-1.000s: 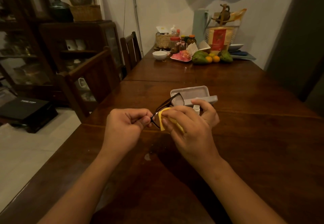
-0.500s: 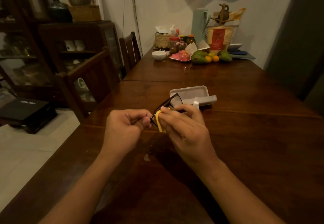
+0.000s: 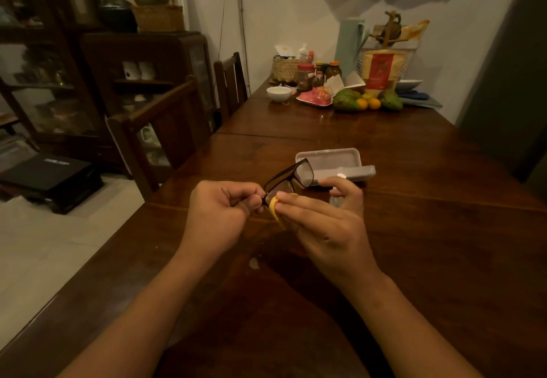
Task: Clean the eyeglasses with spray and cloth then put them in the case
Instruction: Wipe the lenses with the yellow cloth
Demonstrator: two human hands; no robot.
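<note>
Left hand [image 3: 220,210]: curled, gripping the eyeglasses [image 3: 288,175] by one frame end, above mid-table [image 3: 414,229].
Right hand [image 3: 325,224]: pinches yellow cloth [image 3: 273,207] on a lens.
Case [image 3: 331,160]: open, just beyond.
Spray bottle [image 3: 342,176]: seemingly behind right fingers.

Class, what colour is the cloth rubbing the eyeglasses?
Yellow; the cloth shows in the head view, pinched in the right hand.

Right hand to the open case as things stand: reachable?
Probably yes: the open case lies just beyond the right hand, only the spray bottle between. Its fingers pinch the yellow cloth, though.
</note>
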